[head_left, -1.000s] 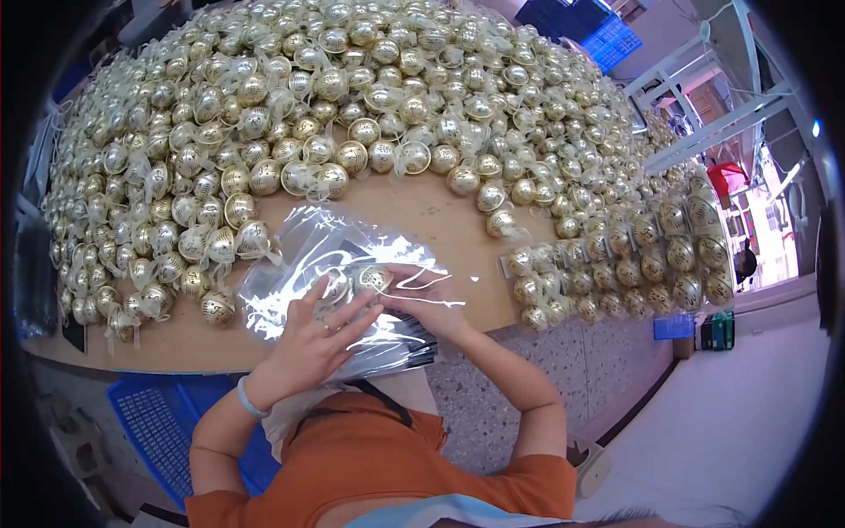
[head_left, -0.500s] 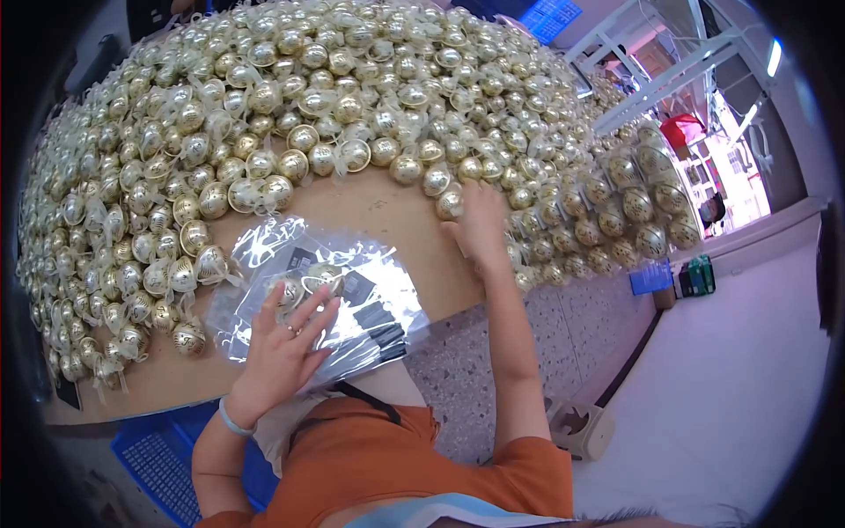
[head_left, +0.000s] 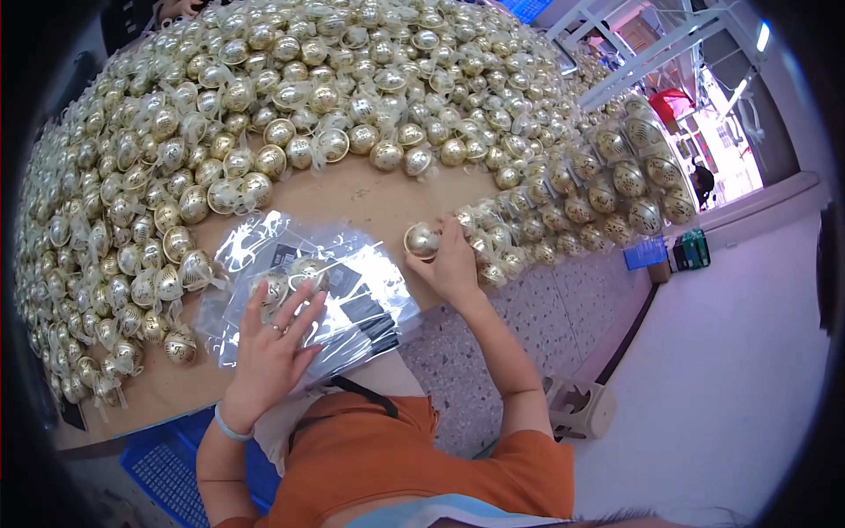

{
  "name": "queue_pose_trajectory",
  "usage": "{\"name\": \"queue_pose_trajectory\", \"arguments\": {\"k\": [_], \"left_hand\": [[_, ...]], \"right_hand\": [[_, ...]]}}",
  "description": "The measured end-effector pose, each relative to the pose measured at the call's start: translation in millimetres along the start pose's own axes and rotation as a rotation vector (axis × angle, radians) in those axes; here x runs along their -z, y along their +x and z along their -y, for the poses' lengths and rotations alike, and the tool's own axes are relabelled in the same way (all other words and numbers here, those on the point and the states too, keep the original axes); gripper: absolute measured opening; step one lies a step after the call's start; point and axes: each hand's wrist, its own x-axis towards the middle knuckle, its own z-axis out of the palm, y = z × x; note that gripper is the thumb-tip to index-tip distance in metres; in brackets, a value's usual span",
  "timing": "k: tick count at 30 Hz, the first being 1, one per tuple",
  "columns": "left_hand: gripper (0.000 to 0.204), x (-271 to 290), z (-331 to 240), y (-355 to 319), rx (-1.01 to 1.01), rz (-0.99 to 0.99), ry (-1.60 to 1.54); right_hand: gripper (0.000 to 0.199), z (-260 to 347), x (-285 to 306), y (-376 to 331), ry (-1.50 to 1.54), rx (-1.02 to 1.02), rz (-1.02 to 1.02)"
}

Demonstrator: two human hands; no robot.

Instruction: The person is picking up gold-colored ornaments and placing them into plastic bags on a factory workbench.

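My right hand [head_left: 451, 271] is closed round a shiny gold ball ornament [head_left: 423, 240] with dark patterning, just above or on the brown tabletop [head_left: 370, 198]; I cannot tell if it touches. My left hand [head_left: 275, 348] lies with fingers spread on a pile of clear plastic bags [head_left: 352, 304] with dark printed patches. Under its fingertips, gold ball ornaments [head_left: 310, 275] show in or on the top bag. Countless similar gold balls with pale ribbons [head_left: 290, 88] cover the far and left parts of the table.
Rows of gold balls in clear packing [head_left: 603, 198] stand along the table's right side. Below the table's near edge sits a blue crate [head_left: 163, 475]. A pale plastic stool [head_left: 581, 409] is on the speckled floor. Another person's hand [head_left: 180, 9] shows at the far left.
My right hand has come nearer from the edge of the ball heap, bringing a gold ball ornament toward the bags. My left hand stays spread on the bags.
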Motion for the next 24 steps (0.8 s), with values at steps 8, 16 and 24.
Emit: {"name": "queue_pose_trajectory", "arguments": {"k": [8,16,24], "left_hand": [[0.074,-0.4,-2.2,0.6,0.005,-0.004,0.014],[0.079,0.8,-3.2,1.3,0.01,0.027,0.025],[0.079,2.6,-0.7,-1.7,0.02,0.035,-0.006]], "right_hand": [[0.067,-10.4,-13.6,-7.2,-0.029,0.142,-0.015],[0.064,23.6,-26.0,0.2,-0.322,0.037,-0.062],[0.059,45.8,20.2,-12.9,0.328,0.039,0.195]]}}
